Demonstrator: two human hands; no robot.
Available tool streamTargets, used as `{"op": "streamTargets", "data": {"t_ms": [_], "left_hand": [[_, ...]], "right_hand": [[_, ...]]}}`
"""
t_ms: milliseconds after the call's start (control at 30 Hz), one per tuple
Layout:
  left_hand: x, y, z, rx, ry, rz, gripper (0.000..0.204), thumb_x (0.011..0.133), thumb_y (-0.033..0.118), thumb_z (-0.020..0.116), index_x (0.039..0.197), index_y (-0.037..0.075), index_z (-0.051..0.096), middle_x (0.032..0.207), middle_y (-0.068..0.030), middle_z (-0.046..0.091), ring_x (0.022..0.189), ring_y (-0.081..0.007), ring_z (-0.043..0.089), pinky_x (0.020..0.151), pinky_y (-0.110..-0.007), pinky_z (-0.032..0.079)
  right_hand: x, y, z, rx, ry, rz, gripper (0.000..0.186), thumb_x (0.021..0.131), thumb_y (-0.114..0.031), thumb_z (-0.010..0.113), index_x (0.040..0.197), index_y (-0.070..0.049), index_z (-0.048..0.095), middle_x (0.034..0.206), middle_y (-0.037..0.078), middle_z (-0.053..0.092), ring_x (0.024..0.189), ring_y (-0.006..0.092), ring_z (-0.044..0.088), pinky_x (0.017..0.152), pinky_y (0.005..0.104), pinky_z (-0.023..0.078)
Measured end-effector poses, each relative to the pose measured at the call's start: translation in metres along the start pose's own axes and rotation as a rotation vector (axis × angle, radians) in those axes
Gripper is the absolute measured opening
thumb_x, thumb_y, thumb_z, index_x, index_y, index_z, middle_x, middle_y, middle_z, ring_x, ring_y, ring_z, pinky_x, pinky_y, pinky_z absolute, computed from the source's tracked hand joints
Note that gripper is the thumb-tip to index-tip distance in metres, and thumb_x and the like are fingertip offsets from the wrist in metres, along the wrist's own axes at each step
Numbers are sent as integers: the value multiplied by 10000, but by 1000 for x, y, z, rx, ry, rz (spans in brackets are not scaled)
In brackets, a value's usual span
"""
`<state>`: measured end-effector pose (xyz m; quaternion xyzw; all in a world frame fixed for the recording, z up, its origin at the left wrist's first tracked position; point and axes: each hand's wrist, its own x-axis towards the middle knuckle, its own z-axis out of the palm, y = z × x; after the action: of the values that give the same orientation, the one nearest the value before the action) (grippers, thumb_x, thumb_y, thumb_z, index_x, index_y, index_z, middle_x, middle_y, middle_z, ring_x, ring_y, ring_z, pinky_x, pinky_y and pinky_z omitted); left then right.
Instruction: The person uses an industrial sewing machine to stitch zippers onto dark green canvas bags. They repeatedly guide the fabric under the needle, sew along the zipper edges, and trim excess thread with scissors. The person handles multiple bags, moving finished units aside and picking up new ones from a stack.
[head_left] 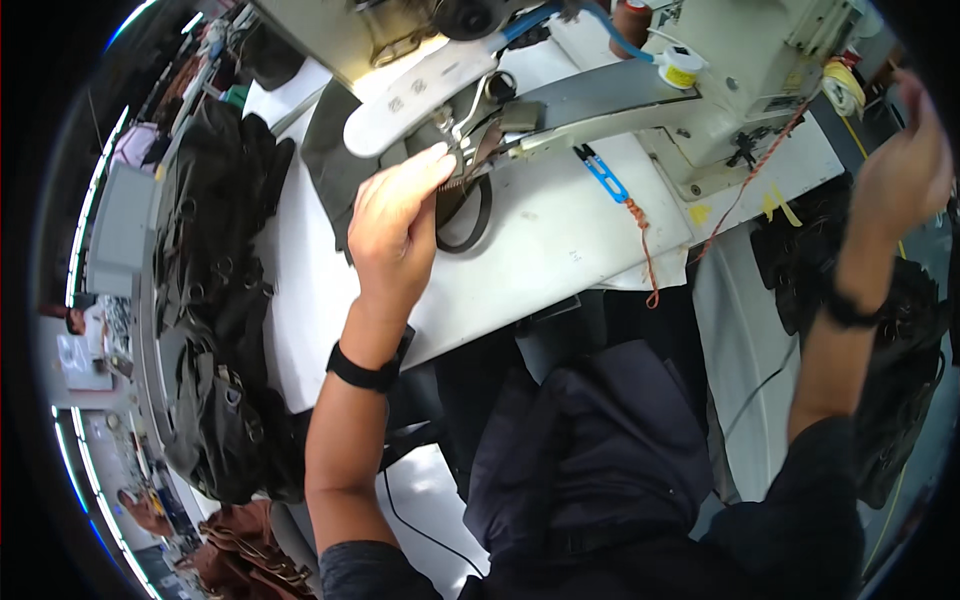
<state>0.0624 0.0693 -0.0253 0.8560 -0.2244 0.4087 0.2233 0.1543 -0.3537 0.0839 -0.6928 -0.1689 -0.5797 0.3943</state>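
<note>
My left hand (392, 225) reaches in beside the needle and presser foot of a sewing machine (430, 95). Its fingers are bent together on a dark olive fabric piece (330, 150), which lies partly under the machine head. A dark strap loop (481, 222) hangs from the work just right of these fingers. What the fingertips grip is partly covered by the hand itself. My right hand (900, 175) is raised at the far right, beyond the machine's right end. Motion smears its fingers, and nothing can be made out in them.
Blue thread snips (603, 175) on an orange cord lie on the white table (540, 230). A brown thread spool (630, 28) stands behind the machine's arm. Dark bags (215, 260) are heaped on the left, with more dark fabric (900, 370) at right. Brown bags (245, 550) sit lower left.
</note>
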Motion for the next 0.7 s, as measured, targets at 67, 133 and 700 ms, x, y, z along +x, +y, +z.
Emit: {"op": "streamTargets", "data": {"t_ms": [67,133,700], "left_hand": [[-4,-7,-5,9,-17,15,355,851,-126,719,1143,69,772,1189,-105,786,1072,-272,744,946,-367,546],[-1,-11,-3,1,-33,44,376,845,-142,706,1145,73,776,1178,-93,794,1055,-259,746,934,-356,539],[1,-7,-4,-51,-18,-29,313,861,-108,732,1120,61,782,1139,-90,803,998,-259,752,928,-354,551]], "right_hand": [[-84,-38,30,453,-229,-63,265,1051,-93,546,1068,98,729,1154,160,743,1012,236,671,992,379,525],[-110,-106,83,393,-456,-133,142,979,-91,654,897,-14,740,944,126,742,951,263,666,964,420,491],[-172,-115,188,278,-237,20,196,789,-198,827,857,-96,673,985,59,616,995,295,561,965,438,414]]}}
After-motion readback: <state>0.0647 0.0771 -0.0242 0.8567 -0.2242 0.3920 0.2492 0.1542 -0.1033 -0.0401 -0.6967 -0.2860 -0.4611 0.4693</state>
